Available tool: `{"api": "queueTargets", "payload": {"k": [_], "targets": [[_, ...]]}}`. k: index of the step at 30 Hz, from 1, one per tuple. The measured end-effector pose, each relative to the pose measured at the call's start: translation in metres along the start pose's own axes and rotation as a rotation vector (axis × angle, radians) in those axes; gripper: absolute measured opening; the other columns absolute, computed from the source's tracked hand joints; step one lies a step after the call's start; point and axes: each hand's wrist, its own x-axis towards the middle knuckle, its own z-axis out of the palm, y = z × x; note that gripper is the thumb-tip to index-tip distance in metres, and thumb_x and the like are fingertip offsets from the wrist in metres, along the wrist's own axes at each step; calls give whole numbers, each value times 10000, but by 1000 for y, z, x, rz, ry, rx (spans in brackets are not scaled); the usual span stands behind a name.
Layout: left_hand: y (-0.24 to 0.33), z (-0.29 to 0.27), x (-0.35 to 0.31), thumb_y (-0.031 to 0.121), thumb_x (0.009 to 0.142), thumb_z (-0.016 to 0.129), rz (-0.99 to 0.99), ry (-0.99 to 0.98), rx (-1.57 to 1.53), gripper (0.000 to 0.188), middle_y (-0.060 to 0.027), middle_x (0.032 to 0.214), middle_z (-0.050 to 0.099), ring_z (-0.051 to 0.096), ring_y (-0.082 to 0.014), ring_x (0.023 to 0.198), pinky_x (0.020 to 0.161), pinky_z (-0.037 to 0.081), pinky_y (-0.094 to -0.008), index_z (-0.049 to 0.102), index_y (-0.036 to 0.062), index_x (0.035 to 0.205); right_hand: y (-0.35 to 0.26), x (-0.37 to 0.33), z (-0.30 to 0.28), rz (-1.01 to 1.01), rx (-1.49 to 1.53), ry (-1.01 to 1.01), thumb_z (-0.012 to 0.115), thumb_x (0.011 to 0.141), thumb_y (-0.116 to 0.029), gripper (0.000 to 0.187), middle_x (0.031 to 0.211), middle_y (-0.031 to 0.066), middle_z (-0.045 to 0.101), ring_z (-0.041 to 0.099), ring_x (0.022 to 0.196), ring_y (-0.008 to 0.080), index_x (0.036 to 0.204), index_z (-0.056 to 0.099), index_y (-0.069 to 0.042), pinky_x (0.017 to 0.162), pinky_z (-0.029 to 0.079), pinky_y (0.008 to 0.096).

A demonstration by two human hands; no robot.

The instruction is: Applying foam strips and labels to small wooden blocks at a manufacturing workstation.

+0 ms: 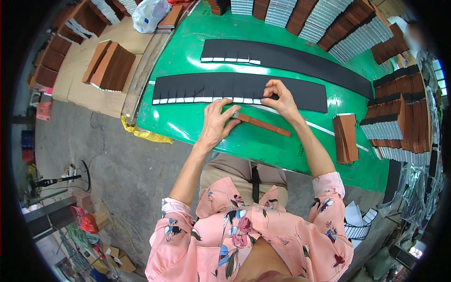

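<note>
A long black strip (188, 88) with a row of white segments along its near edge lies across the table in front of me. My left hand (217, 123) is at that edge, its fingertips touching the white segments. Between its thumb and forefinger is the pale end of a narrow brown piece (265, 125), which slants off to the right. My right hand (281, 100) is over the strip at the right end of the white row, thumb and forefinger pinched together. Whatever the pinch holds is too small to make out. Beyond lies a second black strip (300, 63), partly edged in white.
The green tabletop (188, 123) carries stacked brown panels with pale edges (397, 122) on the right and along the back. A small brown stack (345, 138) stands near my right forearm. Left of the table, more brown blocks (110, 66) rest on cardboard.
</note>
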Motion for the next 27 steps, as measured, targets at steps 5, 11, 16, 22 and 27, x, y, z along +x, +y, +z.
{"api": "queueTargets", "payload": {"k": [5, 11, 16, 22, 27], "targets": [[22, -16, -8, 108, 699, 688, -132, 107, -409, 618, -121, 1268, 465, 420, -307, 1186, 989, 305, -437, 496, 96, 1286, -32, -22, -2, 144, 503, 106, 697, 765, 8, 457, 904, 19, 611, 575, 876, 93, 1149, 453, -41, 783, 469, 248], [66, -48, 1, 71, 681, 698, -49, 421, -206, 420, -97, 1060, 567, 507, -281, 1018, 900, 359, -406, 612, 66, 1092, -79, -64, 5, -106, 150, 27, 705, 754, 2, 447, 887, 47, 637, 600, 839, 101, 1134, 474, -38, 800, 478, 260], [88, -55, 1, 123, 629, 766, 155, 370, -99, 270, 1, 885, 587, 542, -211, 849, 761, 322, -362, 659, 112, 876, -105, -88, 17, -111, 145, -114, 688, 772, 4, 395, 875, 59, 663, 628, 874, 122, 1118, 498, -31, 788, 501, 301], [103, -48, -15, 56, 666, 723, 15, 369, -138, 161, -28, 834, 588, 552, -205, 788, 729, 353, -339, 641, 85, 802, -98, -108, 33, -102, 444, 181, 738, 704, -9, 465, 1021, 76, 648, 629, 930, 190, 1122, 535, -39, 783, 505, 328], [104, -34, -23, 24, 784, 652, -408, 406, -741, 61, -46, 805, 570, 525, -136, 749, 670, 413, -243, 613, -14, 813, -107, -116, 42, -501, -460, 320, 776, 621, -81, 353, 973, 56, 631, 610, 862, 250, 947, 640, -80, 693, 505, 336]]}}
